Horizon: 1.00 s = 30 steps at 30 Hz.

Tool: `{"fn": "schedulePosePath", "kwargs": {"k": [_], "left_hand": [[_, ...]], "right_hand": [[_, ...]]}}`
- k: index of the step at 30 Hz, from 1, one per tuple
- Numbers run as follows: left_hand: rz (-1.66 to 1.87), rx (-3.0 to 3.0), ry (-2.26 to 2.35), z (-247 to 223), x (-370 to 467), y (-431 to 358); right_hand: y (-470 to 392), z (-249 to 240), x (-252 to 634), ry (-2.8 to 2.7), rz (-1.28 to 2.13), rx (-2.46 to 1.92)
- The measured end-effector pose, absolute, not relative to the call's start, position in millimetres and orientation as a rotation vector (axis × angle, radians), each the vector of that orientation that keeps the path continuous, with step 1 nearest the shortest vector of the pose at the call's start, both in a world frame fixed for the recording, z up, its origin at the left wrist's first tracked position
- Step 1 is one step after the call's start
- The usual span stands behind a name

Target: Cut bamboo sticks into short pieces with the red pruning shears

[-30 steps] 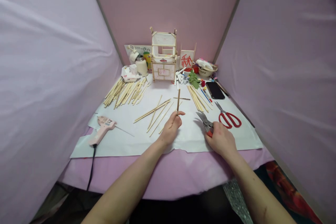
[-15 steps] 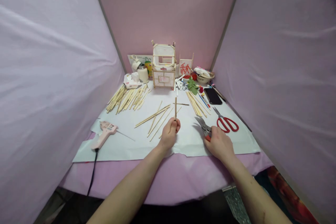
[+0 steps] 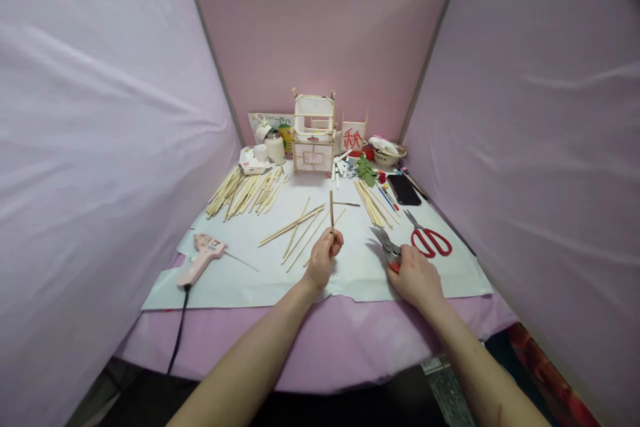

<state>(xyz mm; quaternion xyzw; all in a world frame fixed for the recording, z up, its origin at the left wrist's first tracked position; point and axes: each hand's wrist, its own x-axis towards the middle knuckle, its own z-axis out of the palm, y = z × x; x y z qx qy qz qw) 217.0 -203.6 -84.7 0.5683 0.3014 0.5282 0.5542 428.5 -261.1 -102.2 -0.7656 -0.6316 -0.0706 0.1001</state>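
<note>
My left hand (image 3: 324,257) is closed round the lower end of a short wooden stick (image 3: 331,211), which points up and away from me. In my right hand (image 3: 415,275) are the pruning shears (image 3: 386,244), gripped by their red handles, with the blades pointing to the upper left. Several loose sticks (image 3: 300,221) lie on the white sheet left of and beyond my left hand. Red-handled scissors (image 3: 429,240) rest just beyond my right hand.
A pink glue gun (image 3: 203,260) lies at the left. Farther back are a big stick pile (image 3: 245,192), a stick-framed model (image 3: 314,140), a smaller bundle (image 3: 373,203), a black phone (image 3: 404,190) and a bowl (image 3: 387,155). Cloth walls stand on both sides.
The view has tilted up slightly. My left hand and its stick have shifted a little to the left; my right hand still holds the shears in nearly the same place.
</note>
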Motion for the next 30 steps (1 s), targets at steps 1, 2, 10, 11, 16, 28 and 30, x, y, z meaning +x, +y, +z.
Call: {"fn": "schedulePosePath", "kwargs": {"k": [1,2,10,11,16,28,30], "left_hand": [[1.233,1.35,0.738,-83.8,217.2,-204.3],[1.217,1.354,0.764,-82.8,217.7,-205.0],[1.214,1.389,0.807,-80.4,223.9,-207.8],[1.215,1.399,0.819,-80.5,224.3,-207.8],[1.244,1.456,0.844,-80.0,225.5,-208.4],[1.233,1.561,0.95,-74.5,223.7,-208.3],[1.237,1.533,0.958,-68.5,223.4,-211.5]], "right_hand": [[-260.8,-101.7,429.6,-1.856,-0.176,-2.25],[-260.4,-100.2,431.3,-1.841,-0.113,-2.23],[-252.4,-57.5,442.1,-1.488,0.609,-1.549],[-249.4,-53.9,440.9,-1.449,0.681,-1.413],[-227.3,-59.6,430.2,-1.355,0.962,-0.973],[-228.2,-60.7,396.6,-1.274,1.012,-1.039],[-232.0,-56.6,388.6,-1.36,0.898,-1.171]]}}
